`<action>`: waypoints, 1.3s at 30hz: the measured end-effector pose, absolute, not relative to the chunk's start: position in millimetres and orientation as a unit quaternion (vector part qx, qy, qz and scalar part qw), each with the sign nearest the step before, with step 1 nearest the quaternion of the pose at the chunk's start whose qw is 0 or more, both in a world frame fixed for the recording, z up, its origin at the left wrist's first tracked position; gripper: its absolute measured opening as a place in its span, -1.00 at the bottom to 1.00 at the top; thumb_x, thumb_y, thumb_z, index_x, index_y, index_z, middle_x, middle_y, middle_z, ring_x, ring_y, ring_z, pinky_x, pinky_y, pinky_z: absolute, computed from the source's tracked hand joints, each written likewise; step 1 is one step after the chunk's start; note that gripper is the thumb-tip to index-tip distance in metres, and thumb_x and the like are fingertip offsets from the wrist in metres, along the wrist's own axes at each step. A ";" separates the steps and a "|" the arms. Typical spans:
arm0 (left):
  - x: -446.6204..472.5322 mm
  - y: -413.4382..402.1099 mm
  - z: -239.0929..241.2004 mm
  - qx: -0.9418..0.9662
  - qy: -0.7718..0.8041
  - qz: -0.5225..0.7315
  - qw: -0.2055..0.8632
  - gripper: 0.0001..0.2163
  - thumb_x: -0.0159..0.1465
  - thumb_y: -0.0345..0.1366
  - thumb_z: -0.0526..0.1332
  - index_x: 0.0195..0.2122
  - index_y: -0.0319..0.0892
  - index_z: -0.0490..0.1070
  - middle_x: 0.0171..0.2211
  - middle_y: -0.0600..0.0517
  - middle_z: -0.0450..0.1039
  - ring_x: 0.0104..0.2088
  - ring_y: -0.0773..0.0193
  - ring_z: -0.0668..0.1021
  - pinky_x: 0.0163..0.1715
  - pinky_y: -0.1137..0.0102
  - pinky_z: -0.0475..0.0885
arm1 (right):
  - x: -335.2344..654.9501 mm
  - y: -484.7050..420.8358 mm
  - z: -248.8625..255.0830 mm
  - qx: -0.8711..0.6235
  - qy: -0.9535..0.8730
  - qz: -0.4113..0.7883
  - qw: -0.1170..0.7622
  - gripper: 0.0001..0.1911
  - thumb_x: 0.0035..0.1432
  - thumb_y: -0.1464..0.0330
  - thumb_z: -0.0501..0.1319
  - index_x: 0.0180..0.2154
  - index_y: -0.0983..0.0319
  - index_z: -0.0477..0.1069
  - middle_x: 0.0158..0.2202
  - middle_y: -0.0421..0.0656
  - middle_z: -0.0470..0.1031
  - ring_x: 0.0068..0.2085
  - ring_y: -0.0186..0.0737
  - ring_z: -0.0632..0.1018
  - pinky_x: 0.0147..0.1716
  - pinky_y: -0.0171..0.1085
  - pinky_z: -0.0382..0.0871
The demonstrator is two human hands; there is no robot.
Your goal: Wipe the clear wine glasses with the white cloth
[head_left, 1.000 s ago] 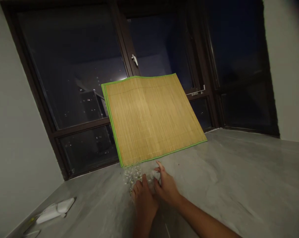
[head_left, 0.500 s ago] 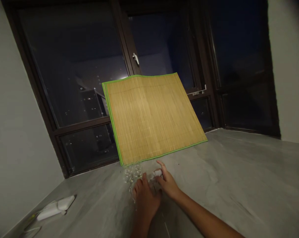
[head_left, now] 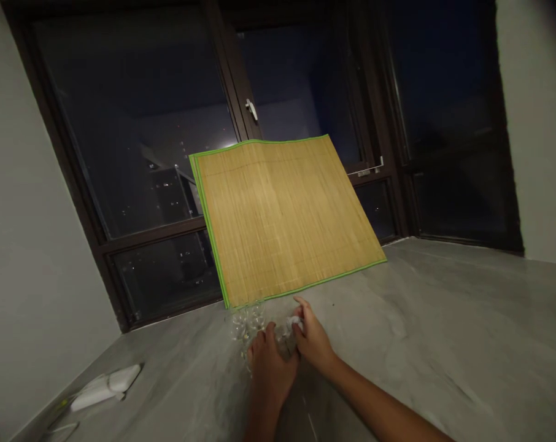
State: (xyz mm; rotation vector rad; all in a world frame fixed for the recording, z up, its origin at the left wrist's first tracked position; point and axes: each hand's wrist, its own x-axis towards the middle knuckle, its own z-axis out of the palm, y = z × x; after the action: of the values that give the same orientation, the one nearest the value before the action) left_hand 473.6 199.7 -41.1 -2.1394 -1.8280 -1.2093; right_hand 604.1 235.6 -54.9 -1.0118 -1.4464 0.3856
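Note:
Between my two hands is a clear drinking glass (head_left: 285, 345), partly hidden by the fingers. My left hand (head_left: 272, 365) is closed round its left side. My right hand (head_left: 313, 334) is bent in from the right, with a small crumpled white cloth or tissue (head_left: 295, 321) pinched by the thumb at the glass. Its index finger sticks out forward. Just beyond my left hand stand several clear glasses, among them one glass (head_left: 237, 325) on the left and another glass (head_left: 258, 315) close by it. Their outlines are faint.
A bamboo mat (head_left: 287, 215) with green edging leans against the dark window (head_left: 135, 135) behind the glasses. On the grey marbled surface (head_left: 420, 331), a white strapped bundle (head_left: 105, 388) lies at the left near the wall, with a cord beside it.
My right hand has shifted very slightly, and the white piece is more tucked under its fingers. The glass stays between my hands; the standing glasses have not moved.

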 end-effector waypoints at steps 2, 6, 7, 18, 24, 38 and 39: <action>473.4 199.8 -40.8 -0.691 -0.615 -0.375 0.057 -0.48 0.10 -0.14 0.27 0.08 -0.21 0.37 -0.10 -0.20 0.46 -0.02 -0.10 0.46 0.01 0.13 0.19 | 605.5 234.7 -53.6 -0.432 -0.648 0.183 0.600 -0.42 0.12 0.47 0.03 0.20 0.17 0.09 -0.19 -0.17 0.42 -0.19 -0.22 0.50 -0.09 -0.24 0.35; 473.4 196.5 -36.6 -0.683 -0.649 -0.325 0.083 -0.53 0.16 -0.06 0.20 0.04 -0.21 0.40 -0.15 -0.19 0.50 -0.08 -0.11 0.50 -0.08 0.13 0.23 | 607.7 234.0 -51.8 -0.387 -0.707 0.207 0.555 -0.45 0.10 0.49 0.05 0.15 0.17 0.21 -0.22 -0.18 0.50 -0.16 -0.22 0.51 -0.09 -0.25 0.33; 473.6 195.4 -35.1 -0.682 -0.653 -0.319 0.087 -0.54 0.17 -0.06 0.19 0.03 -0.20 0.40 -0.16 -0.19 0.50 -0.09 -0.10 0.51 -0.08 0.13 0.23 | 608.1 233.9 -51.7 -0.377 -0.716 0.217 0.546 -0.44 0.08 0.51 0.05 0.15 0.17 0.23 -0.22 -0.18 0.51 -0.18 -0.23 0.51 -0.11 -0.27 0.33; 467.9 200.9 -34.5 -0.680 -0.646 -0.345 0.034 -0.59 0.14 -0.12 0.22 -0.01 -0.16 0.42 -0.10 -0.17 0.54 -0.05 -0.09 0.53 -0.08 0.18 0.23 | 618.2 230.3 -43.1 -0.288 -0.693 0.391 0.533 -0.33 -0.13 0.54 0.12 0.10 0.18 0.32 -0.13 -0.15 0.52 -0.10 -0.19 0.49 -0.03 -0.17 0.31; 461.6 197.0 -30.3 -0.681 -0.647 -0.334 -0.078 -0.53 0.25 0.07 0.07 0.07 -0.10 0.36 -0.18 -0.10 0.58 -0.18 0.05 0.58 -0.23 0.32 0.29 | 630.4 221.9 -26.3 -0.255 -0.673 0.499 0.482 -0.40 -0.02 0.31 0.33 0.11 0.12 0.37 -0.08 -0.14 0.48 -0.07 -0.13 0.46 -0.04 -0.15 0.32; 466.1 202.9 -37.4 -0.660 -0.576 -0.441 -0.195 -0.60 0.26 0.11 0.05 -0.18 -0.10 0.42 -0.46 0.04 0.47 -0.41 0.16 0.51 -0.36 0.38 0.27 | 631.7 224.9 -25.2 -0.241 -0.547 0.559 0.574 -0.43 -0.13 0.30 0.41 -0.01 0.13 0.41 -0.27 -0.22 0.52 -0.28 -0.24 0.50 -0.25 -0.29 0.32; 465.6 205.5 -39.6 -0.652 -0.571 -0.457 -0.200 -0.61 0.25 0.11 0.06 -0.22 -0.10 0.41 -0.51 0.07 0.43 -0.45 0.19 0.49 -0.39 0.40 0.25 | 631.5 227.3 -26.0 -0.256 -0.524 0.546 0.602 -0.42 -0.13 0.30 0.40 -0.01 0.14 0.39 -0.32 -0.24 0.50 -0.31 -0.24 0.50 -0.27 -0.30 0.32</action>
State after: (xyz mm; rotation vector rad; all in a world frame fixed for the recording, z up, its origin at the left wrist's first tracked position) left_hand 465.6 205.5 -39.6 -2.3595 -2.0657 -1.6515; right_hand 631.5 227.3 -26.0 -0.5930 -1.2128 1.2659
